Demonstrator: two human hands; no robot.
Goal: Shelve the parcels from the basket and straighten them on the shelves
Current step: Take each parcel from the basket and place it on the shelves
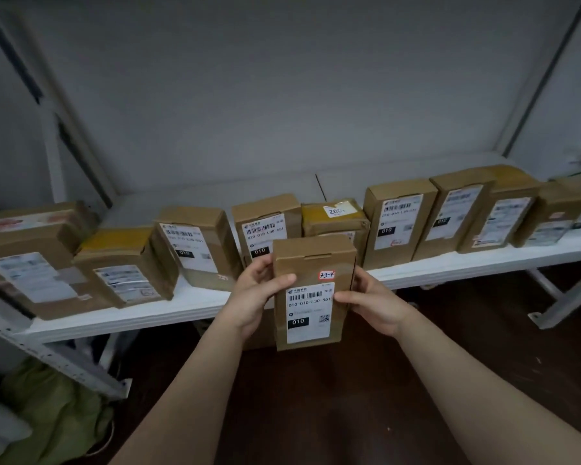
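Observation:
I hold a brown cardboard parcel (312,290) upright in front of the white shelf (433,273), its white label and a small red "33-4" sticker facing me. My left hand (257,293) grips its left edge, thumb across the front. My right hand (371,302) grips the right edge, thumb on the label. Behind it, several brown parcels stand in a row on the shelf, among them a labelled box (265,226) and a lower taped one (334,216). The basket is out of view.
More parcels lean along the shelf: a large one (31,260) at the left end and taller ones (396,219) to the right. A grey wall backs the shelf. A green bag (54,411) lies on the dark floor at lower left, beside the metal shelf frame (64,364).

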